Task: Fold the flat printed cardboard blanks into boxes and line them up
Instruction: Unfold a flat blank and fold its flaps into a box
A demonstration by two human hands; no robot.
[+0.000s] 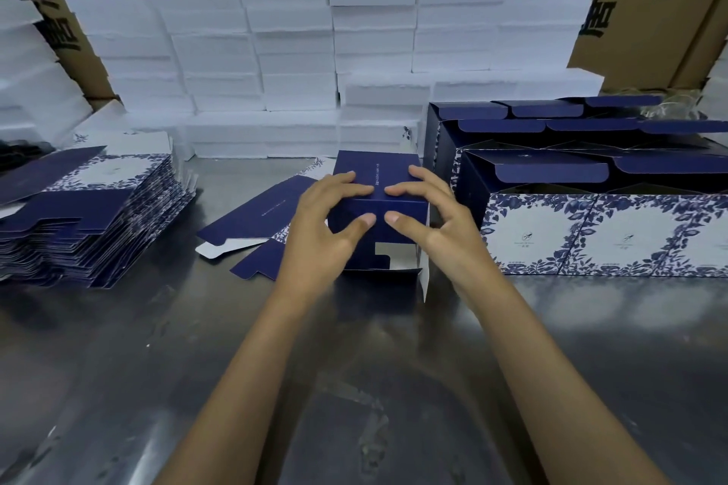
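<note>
Scuffed grey metal counter [118, 386], left grip [323, 224] and right grip [429, 220] both pinching half-folded navy cardboard box [378, 177], flat blank stack [86, 217] left of grips

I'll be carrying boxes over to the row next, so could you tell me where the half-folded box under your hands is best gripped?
Probably by the two side walls of the half-folded box, one hand from each side. Its navy top is closed and firm. The near face has loose flaps and an open notch, so a grip from the front would likely crush or unfold it.
</note>
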